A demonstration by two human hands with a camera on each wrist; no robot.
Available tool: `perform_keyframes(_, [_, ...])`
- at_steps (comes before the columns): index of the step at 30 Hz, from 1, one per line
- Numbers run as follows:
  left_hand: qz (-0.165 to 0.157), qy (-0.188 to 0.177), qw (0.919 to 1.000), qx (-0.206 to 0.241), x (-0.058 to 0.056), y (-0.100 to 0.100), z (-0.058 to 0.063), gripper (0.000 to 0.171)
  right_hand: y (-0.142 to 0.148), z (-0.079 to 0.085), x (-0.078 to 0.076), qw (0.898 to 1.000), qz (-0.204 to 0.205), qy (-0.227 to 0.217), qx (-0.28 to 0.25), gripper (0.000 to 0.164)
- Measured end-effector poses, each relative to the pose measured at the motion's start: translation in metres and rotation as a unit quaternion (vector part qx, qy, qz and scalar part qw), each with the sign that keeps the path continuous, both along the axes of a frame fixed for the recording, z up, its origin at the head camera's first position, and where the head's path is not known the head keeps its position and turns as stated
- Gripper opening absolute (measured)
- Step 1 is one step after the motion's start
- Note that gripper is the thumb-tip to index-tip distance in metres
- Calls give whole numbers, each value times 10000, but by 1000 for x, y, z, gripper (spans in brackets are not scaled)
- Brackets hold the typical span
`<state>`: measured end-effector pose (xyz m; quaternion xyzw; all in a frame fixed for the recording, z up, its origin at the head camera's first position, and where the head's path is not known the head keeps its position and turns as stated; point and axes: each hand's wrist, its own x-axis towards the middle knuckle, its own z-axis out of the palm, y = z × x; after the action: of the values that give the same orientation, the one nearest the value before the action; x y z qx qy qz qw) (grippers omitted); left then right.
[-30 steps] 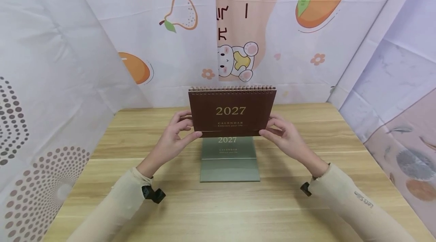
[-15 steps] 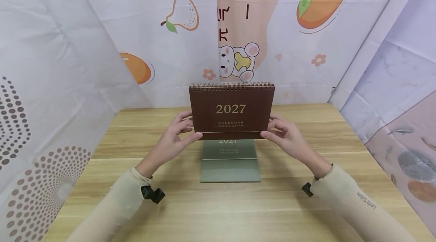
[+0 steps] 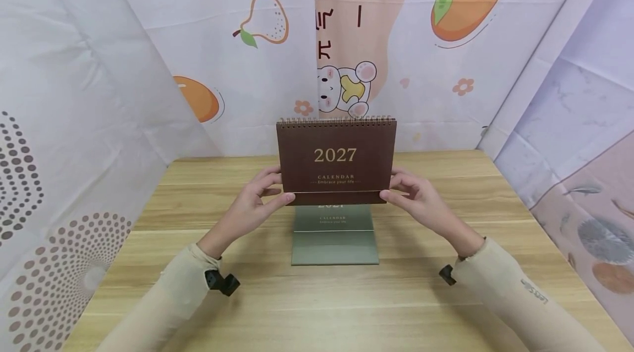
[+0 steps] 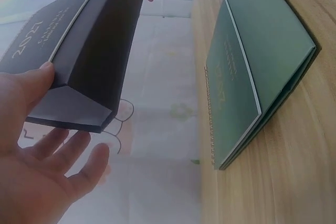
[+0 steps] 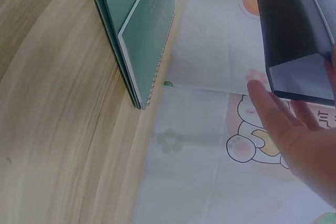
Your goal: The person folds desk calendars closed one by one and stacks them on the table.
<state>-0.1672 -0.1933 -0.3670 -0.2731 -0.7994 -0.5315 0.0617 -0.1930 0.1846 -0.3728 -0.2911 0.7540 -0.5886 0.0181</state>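
A dark brown 2027 desk calendar (image 3: pixel 337 165) with a spiral binding along its top is held up off the table, its cover facing me. My left hand (image 3: pixel 255 198) grips its left side, thumb on the lower front corner and fingers behind. On the opposite side my right hand (image 3: pixel 421 203) holds it the same way. In the left wrist view the brown calendar (image 4: pixel 89 51) shows its folded stand base and open end. Below and partly hidden behind it, a green 2027 desk calendar (image 3: pixel 334 247) lies on the table, touched by neither hand.
The wooden table (image 3: pixel 337 308) carries the green calendar near its middle. A white curtain (image 3: pixel 198 22) printed with fruit and a cartoon animal hangs behind the table's far edge. More patterned cloth (image 3: pixel 54 176) hangs at the left and right sides.
The brown calendar has tilted more upright: its spiral top edge has risen and moved back, while its lower edge has dropped slightly over the green cover. Both hands keep their hold.
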Motion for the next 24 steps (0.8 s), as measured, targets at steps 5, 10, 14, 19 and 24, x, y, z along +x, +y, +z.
perform_keyframes(5, [46,-22,10000,-28,0,1,2,29,-1,1,2,9989,20,-400,-241,8])
perform_keyframes(10, [23,-19,10000,24,1,4,3,28,-3,1,3,9973,11,-565,-470,19])
perform_keyframes(14, [49,-73,9999,49,1,5,3,28,-4,-1,3,9976,-81,-492,-472,18])
perform_keyframes(19, [180,-240,9995,40,2,5,2,34,-3,-2,3,9979,-94,-417,-490,22])
perform_keyframes(24, [265,-410,9985,247,2,7,2,43,-3,-3,3,9977,27,-458,-499,27])
